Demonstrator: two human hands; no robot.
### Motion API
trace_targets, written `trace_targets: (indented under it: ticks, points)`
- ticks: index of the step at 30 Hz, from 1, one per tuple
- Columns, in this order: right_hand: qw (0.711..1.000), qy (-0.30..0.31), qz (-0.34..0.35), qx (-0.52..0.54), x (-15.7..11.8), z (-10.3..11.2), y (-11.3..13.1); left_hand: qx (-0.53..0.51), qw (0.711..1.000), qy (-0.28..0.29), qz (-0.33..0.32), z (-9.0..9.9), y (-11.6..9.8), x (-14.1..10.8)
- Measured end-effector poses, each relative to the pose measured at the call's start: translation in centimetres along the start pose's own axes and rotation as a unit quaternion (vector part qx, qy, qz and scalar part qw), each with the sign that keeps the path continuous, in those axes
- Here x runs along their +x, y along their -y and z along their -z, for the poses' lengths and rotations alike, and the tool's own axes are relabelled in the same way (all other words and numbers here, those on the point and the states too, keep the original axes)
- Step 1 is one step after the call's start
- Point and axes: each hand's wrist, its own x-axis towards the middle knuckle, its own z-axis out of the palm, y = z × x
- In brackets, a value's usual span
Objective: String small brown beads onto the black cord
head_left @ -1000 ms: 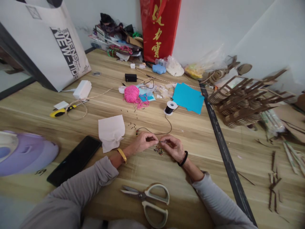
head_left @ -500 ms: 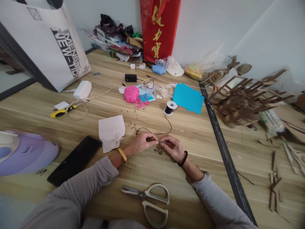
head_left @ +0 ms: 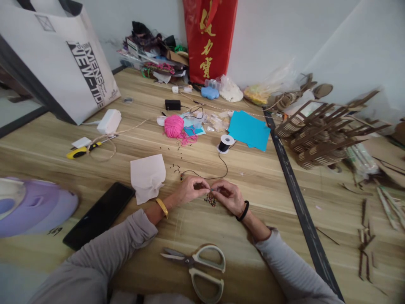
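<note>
I look down on a wood-grain tabletop [head_left: 265, 198] with no rim round the work, so I judge anything dropped could roll away; taking the work as clock centre, the white bag [head_left: 57, 55] stands between ten and eleven, print reading "MENS" and "NEW-TIDE", finer lines unreadable; at twelve the red bag [head_left: 217, 46] bears gold characters, the lower two 力寶; the scissors [head_left: 190, 261] lie between six and seven, blades parted, where a stray movement could catch them; the left hand [head_left: 191, 190] and right hand [head_left: 230, 196] each pinch thumb to forefinger, tips all but touching; toward one stands the spool [head_left: 225, 146], which a hard tug on its black cord [head_left: 227, 169] might topple; handwritten digits [head_left: 55, 231] between eight and nine are too blurred to settle; the bead pile [head_left: 210, 201] sits at six, just below the pinch, so a dip of either hand could scatter it; at ten the end beads [head_left: 182, 176], by the cord's tip, could slip off if nothing stops them, and I see no knot; smallest is the tiny dark piece [head_left: 211, 190] in the right hand's pinch, bead or cord I cannot tell, nor whether the left grips it too
</note>
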Motion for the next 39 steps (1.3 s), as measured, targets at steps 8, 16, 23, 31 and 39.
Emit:
trace_targets:
  ticks: [8,16,23,31,39]
  points:
    - [1.0,-0.008,0.002,-0.013,0.06,0.06,0.19,0.007,1.0,0.004,-0.014,0.12,0.26,-0.07]
    - [1.0,-0.003,-0.01,-0.012,-0.07,0.11,-0.09,-0.018,1.0,0.004,-0.018,0.29,-0.12,0.07]
    - [1.0,-0.004,-0.005,-0.016,-0.01,0.16,0.17,0.008,1.0,0.008,-0.014,0.04,0.27,-0.03]
    - [1.0,0.0,-0.005,-0.016,-0.03,0.1,-0.01,0.021,1.0,0.009,-0.003,0.14,-0.16,-0.07]
    - [1.0,0.009,-0.009,0.006,-0.08,0.12,-0.23,0.014,1.0,0.005,0.002,0.03,0.0,-0.03]
